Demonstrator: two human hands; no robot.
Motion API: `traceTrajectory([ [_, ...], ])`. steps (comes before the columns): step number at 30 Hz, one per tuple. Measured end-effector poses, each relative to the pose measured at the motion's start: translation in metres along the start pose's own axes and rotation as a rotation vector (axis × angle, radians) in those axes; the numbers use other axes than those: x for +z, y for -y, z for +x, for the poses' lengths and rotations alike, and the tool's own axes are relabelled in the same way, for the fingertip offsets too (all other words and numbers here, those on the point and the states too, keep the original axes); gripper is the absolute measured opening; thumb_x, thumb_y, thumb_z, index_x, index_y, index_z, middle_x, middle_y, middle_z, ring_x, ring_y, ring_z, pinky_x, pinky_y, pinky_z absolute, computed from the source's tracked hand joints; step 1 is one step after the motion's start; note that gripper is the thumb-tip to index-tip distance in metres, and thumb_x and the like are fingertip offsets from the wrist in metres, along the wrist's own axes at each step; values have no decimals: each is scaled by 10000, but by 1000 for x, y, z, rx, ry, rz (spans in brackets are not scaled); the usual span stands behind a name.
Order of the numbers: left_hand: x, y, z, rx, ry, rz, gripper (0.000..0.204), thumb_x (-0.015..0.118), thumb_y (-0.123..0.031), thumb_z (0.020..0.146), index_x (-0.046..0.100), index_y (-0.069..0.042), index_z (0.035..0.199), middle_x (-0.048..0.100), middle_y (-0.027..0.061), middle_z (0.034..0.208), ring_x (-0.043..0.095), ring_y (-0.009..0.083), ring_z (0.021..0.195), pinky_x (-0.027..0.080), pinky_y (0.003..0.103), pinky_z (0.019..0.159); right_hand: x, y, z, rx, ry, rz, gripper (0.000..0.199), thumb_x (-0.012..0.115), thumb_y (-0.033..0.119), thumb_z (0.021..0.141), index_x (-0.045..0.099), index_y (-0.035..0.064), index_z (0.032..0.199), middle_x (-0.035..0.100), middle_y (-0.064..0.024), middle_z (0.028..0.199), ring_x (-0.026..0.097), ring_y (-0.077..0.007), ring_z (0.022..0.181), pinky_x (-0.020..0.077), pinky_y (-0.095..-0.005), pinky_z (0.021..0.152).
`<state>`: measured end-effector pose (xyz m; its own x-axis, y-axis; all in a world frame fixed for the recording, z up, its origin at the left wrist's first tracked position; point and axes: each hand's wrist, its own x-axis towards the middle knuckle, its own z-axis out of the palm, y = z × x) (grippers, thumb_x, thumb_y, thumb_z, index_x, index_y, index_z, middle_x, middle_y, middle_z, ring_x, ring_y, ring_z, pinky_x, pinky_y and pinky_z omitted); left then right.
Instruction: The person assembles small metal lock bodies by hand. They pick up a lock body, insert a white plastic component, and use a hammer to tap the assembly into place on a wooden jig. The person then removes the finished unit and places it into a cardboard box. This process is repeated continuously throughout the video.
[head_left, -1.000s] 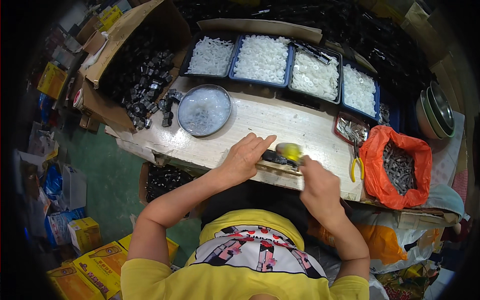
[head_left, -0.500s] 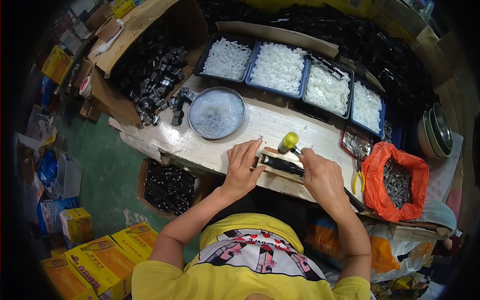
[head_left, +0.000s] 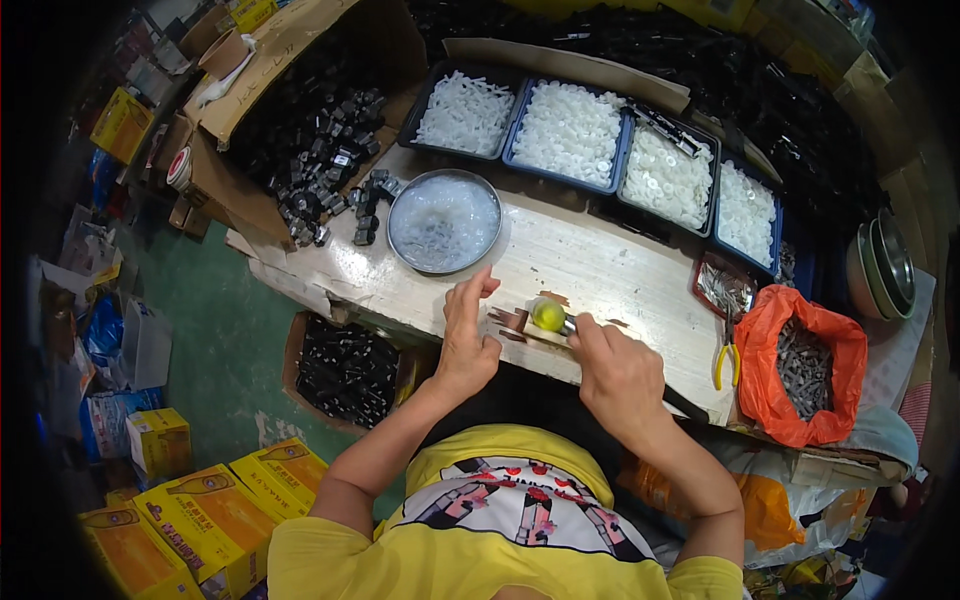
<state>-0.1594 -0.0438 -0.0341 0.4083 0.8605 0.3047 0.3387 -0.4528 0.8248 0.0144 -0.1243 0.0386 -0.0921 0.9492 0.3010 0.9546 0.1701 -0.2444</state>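
Grips a yellow-headed mallet (head_left: 548, 315) in the right hand (head_left: 620, 375), fingers wrapped around the handle, to the right of the round metal pan (head_left: 445, 271) and nearer the body. Compared with half a second ago, shows the mallet head lower and farther left, directly over the wooden block (head_left: 548, 337) instead of raised beyond it. Cannot tell from this angle whether touching the wood or hanging just above it. Suggests, as a judgement, a tapping stroke at or near its lowest point.

Also shows the left hand (head_left: 468, 345) drawn back from the end of the block, now below the pan toward the body, empty, fingers lifted and spread, thumb bent. Probably leaves the block freer for the mallet, with no steadying grip visible.

No longer shows the black part lying along the block; cannot tell whether hidden beneath the mallet and right hand or shifted away. Shows a dark strip (head_left: 685, 403) at the front edge of the worktop (head_left: 560, 250), well to the right of the pan, too covered to identify. Otherwise unchanged: black blocky pieces (head_left: 366, 230) just left of the pan, trays (head_left: 560, 179) of white plastic parts (head_left: 575, 125) beyond and to the right of it.
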Motion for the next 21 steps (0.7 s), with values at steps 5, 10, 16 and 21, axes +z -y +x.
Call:
traceTrajectory([
  [5,0,-1,11,-76,148,-46,832,490,113,578,267,-60,1360,429,128,1188,410,267,1100,315,355,935,20,-7,-8,-29,45,-89,177,593,203,817,563,53,906,487,-67,579,535,-223,487,418,-338,461],
  [10,-2,-9,17,-15,288,-2,774,518,80,616,291,-59,1342,401,146,1190,362,304,1108,241,389,967,11,-48,-34,198,-218,-35,153,577,128,832,580,52,965,547,-76,632,536,-242,507,417,-352,454],
  [16,27,-31,30,283,360,200,657,692,-67,654,439,-79,1261,479,102,1129,418,267,1039,308,364,861,9,-95,-71,419,-214,-336,176,590,108,799,587,47,963,528,-85,658,538,-253,615,420,-384,524],
  [21,55,-28,40,550,471,181,431,667,-66,701,563,-57,1119,540,81,993,457,252,979,288,384,842,17,-111,-79,413,-290,-130,175,605,102,769,563,21,918,532,-127,762,532,-277,724,423,-395,620],
])
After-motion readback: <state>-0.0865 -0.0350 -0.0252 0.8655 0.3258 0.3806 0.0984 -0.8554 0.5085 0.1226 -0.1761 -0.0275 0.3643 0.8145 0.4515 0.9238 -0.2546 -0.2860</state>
